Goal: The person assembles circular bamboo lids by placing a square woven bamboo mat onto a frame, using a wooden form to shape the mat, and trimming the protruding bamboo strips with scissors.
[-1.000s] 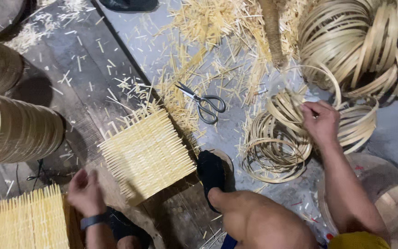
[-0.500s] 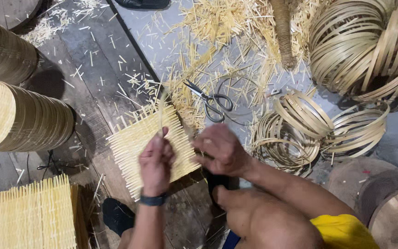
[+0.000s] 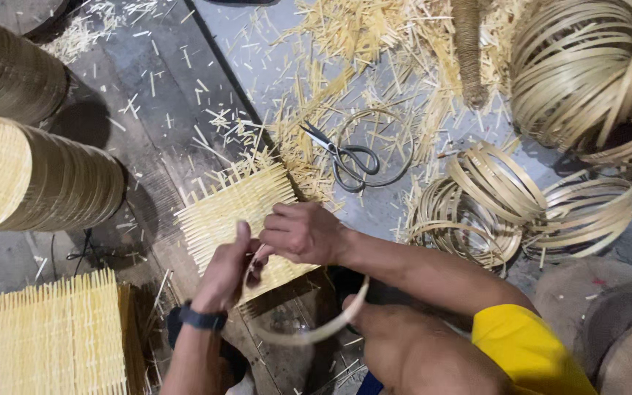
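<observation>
Both forearms reach forward, the left hand (image 3: 228, 267) and right hand (image 3: 303, 232) meeting with fingers curled closed, knuckles up.

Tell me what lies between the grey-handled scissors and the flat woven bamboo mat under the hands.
In the head view, between the scissors and the woven mat, only loose pale bamboo offcuts lie on the floor.

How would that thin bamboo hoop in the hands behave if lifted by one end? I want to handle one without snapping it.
The bamboo hoop is a thin flat strip bent into a curve, so it is probably springy and light. It sags below both hands, the left hand and the right hand, so it likely flexes easily. A sharp kink might split it.
</observation>
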